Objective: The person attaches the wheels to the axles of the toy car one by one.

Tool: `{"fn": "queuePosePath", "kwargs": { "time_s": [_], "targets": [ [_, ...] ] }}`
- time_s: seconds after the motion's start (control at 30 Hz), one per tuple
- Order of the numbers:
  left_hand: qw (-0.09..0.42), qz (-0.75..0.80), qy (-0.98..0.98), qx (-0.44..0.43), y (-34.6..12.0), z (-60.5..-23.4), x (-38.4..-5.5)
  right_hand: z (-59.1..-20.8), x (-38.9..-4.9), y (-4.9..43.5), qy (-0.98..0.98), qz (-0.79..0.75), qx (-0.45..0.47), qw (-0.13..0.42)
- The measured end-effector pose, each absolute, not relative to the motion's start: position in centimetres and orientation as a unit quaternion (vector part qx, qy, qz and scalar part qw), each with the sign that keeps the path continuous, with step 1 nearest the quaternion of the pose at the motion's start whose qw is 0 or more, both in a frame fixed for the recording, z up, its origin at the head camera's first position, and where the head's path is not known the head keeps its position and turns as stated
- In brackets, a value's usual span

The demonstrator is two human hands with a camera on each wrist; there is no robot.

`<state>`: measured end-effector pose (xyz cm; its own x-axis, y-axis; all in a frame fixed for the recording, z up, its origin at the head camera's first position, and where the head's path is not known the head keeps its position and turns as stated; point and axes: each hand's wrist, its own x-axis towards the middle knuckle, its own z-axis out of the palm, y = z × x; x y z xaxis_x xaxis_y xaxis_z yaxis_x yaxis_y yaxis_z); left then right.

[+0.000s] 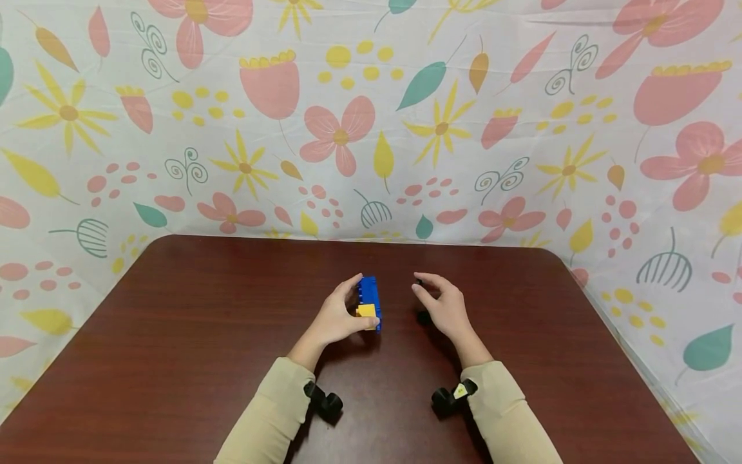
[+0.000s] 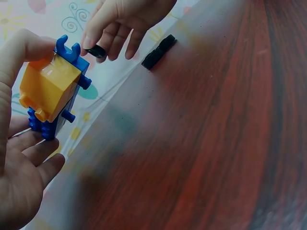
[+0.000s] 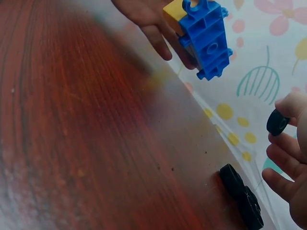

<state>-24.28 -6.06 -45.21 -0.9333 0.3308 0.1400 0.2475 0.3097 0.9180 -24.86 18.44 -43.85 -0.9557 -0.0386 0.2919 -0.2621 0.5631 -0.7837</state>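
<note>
My left hand (image 1: 336,316) holds a toy vehicle base above the table, thumb on one end and fingers on the other. The base is a blue plastic chassis (image 3: 207,43) with short side pegs and a hook at one end. A yellow block (image 2: 50,86) sits on top of it, near the thumb. To the right, my right hand (image 1: 446,306) pinches a small black wheel (image 3: 277,122) between thumb and forefinger, apart from the chassis. Under that hand, more black wheels (image 3: 232,181) lie close together on the tabletop; in the head view they are mostly hidden.
The brown wood-grain table (image 1: 174,335) has rounded far corners. Behind it hangs a white cloth (image 1: 371,212) printed with flowers and leaves. Each wrist carries a black camera mount, one on the left (image 1: 324,403) and one on the right (image 1: 452,396).
</note>
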Motion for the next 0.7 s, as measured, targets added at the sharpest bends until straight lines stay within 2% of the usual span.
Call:
{"fn": "queuePosePath", "kwargs": {
  "time_s": [0.7],
  "targets": [
    [0.045,0.563,0.802,0.194,-5.4,-44.5,-23.8,-43.2,-24.4,17.2,-0.833,0.523,0.091,0.154]
  ]
}}
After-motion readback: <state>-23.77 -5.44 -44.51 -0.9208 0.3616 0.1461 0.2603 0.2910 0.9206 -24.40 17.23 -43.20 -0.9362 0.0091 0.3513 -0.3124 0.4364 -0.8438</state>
